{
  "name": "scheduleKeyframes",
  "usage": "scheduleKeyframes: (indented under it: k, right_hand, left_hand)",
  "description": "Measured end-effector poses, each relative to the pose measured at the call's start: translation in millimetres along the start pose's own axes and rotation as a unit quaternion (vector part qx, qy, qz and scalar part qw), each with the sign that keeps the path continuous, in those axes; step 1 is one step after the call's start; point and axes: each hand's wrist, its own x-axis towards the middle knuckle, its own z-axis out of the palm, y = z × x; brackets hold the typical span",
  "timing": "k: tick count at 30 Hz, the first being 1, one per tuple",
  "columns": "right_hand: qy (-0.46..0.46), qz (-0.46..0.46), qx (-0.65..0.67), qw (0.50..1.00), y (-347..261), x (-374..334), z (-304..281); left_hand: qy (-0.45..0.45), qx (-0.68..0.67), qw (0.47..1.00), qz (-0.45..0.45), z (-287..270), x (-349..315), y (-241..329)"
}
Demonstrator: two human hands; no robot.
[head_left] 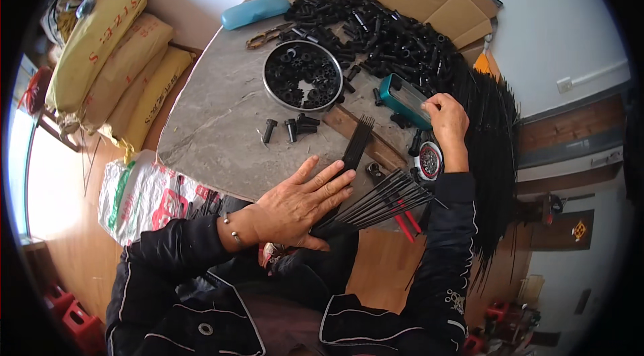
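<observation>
My left hand (pixel 295 205) lies palm down with its fingers spread, resting on a bundle of thin black rods (pixel 358 143) at the table's near edge. More black rods (pixel 382 203) fan out to the right beneath and beside it. My right hand (pixel 447 121) is at the near right end of a teal oblong box (pixel 404 101), fingers curled and thumb against the fingertips. What they pinch, if anything, is too small to make out. A wooden strip (pixel 365 136) lies between the hands. Below my right hand stands a small round dish (pixel 429 160) of tiny metal pieces.
A steel bowl (pixel 267 84) of black ringed parts sits mid-table, with several black bolt-like pieces (pixel 291 130) before it. Behind is a large heap of black tubular pieces (pixel 389 34). Long black rods (pixel 490 155) hang off the right side. Red-handled pliers (pixel 406 225) lie near the edge.
</observation>
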Motion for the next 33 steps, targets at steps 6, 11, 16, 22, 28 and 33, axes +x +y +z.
scheduleKeyframes:
  k: [6,11,16,22,28,33]
  right_hand:
    - [-0.019,-0.108,0.220,0.969,-30.4,-63.5,-1.6]
    - [-0.034,-0.125,0.198,0.972,-31.8,-81.7,-0.9]
    - [0.014,-0.177,0.232,0.956,-28.0,-84.0,9.6]
    - [0.016,-0.184,0.222,0.957,-25.2,-87.3,14.6]
    - [0.027,-0.201,0.213,0.956,-24.3,-86.4,19.0]
    - [0.007,-0.188,0.212,0.959,-26.3,-84.8,19.5]
  left_hand:
    - [-0.017,0.002,1.000,0.002,-3.4,7.7,3.7]
    - [-0.025,0.036,0.999,0.015,-1.1,11.5,5.8]
    - [-0.061,0.005,0.998,-0.018,-2.6,15.3,9.5]
    - [-0.067,0.041,0.997,-0.020,-2.9,20.6,12.6]
    - [-0.091,0.043,0.995,-0.026,-5.4,22.3,14.8]
    - [-0.098,0.049,0.994,-0.026,-5.3,22.5,14.2]
